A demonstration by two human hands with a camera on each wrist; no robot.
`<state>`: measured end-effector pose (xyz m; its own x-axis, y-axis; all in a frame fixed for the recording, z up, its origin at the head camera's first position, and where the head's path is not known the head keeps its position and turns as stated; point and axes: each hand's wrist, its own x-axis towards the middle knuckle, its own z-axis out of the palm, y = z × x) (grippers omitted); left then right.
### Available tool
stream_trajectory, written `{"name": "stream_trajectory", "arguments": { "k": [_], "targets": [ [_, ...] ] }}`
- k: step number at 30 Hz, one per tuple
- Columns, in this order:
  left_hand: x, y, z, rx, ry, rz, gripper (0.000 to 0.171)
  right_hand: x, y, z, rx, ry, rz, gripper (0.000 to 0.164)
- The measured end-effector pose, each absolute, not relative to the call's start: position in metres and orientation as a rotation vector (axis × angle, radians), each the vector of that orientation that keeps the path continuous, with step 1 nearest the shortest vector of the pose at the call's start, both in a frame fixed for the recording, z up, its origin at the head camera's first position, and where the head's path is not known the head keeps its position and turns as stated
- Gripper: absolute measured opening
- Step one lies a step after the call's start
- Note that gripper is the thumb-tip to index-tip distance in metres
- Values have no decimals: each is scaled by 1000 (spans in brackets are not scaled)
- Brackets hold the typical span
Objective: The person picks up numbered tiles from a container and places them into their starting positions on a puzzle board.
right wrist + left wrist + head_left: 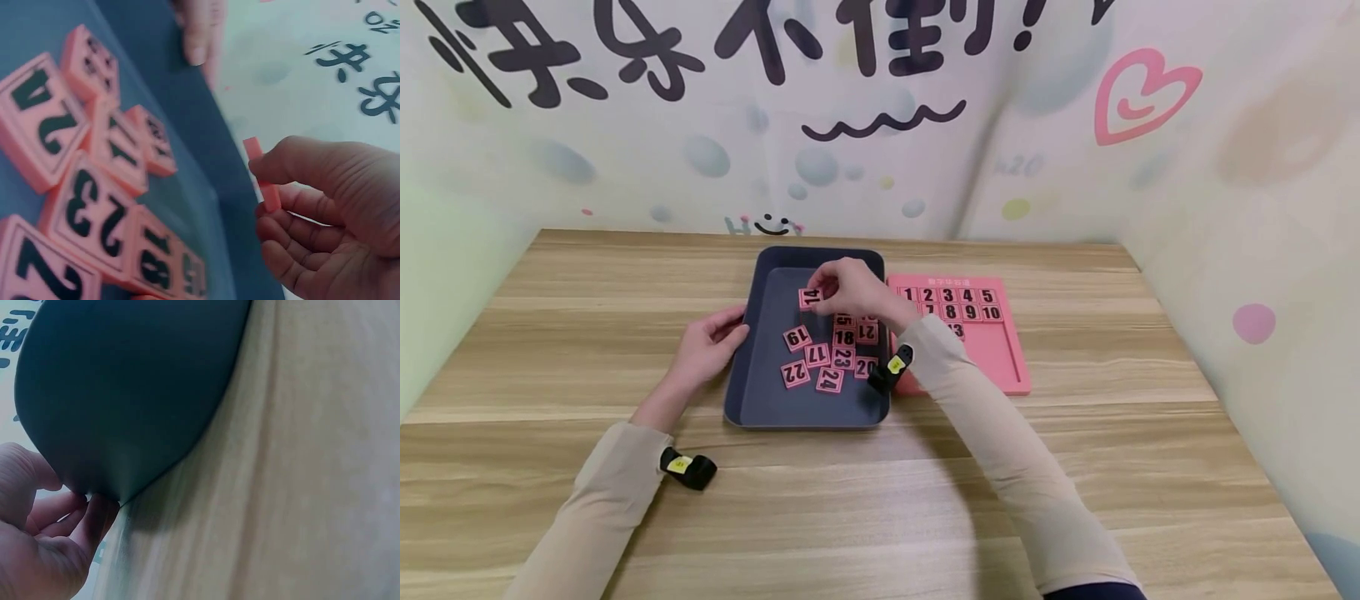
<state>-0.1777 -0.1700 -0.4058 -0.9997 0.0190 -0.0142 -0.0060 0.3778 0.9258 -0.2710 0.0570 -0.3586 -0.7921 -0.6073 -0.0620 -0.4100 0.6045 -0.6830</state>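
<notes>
Over the dark tray (pixel 752 408), my right hand (pixel 855 287) pinches a pink number tile marked 14 (pixel 809 298) between thumb and fingers. From the right wrist that tile (pixel 265 178) appears edge-on, raised above the tray floor. My left hand (pixel 703 350) grips the tray's left side, its thumb and fingers (pixel 94 515) at the wall in the left wrist view. Loose tiles lie in the tray at various angles, among them 19 (pixel 797 337), 22 (pixel 795 373), 24 (pixel 830 380) and 18 (pixel 844 337). My right hand and wrist cover part of the tray's right side.
Right beside the tray lies a pink puzzle board (pixel 992 354) with upper rows of numbered tiles, partly covered by my right forearm. Both sit on a wooden table (pixel 820 517). A printed wall covering (pixel 865 183) rises behind the table.
</notes>
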Motion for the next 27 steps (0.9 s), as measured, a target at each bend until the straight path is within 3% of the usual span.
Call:
{"name": "stream_trajectory", "arguments": {
  "k": [16,27],
  "targets": [
    [-179,-169,-405,-9,2580,1738,42,-244,135,-338,-809,2629,-1188,29],
    [-178,-168,-407,20,2581,1754,42,-225,209,-359,-609,2778,-1219,26]
  ]
}}
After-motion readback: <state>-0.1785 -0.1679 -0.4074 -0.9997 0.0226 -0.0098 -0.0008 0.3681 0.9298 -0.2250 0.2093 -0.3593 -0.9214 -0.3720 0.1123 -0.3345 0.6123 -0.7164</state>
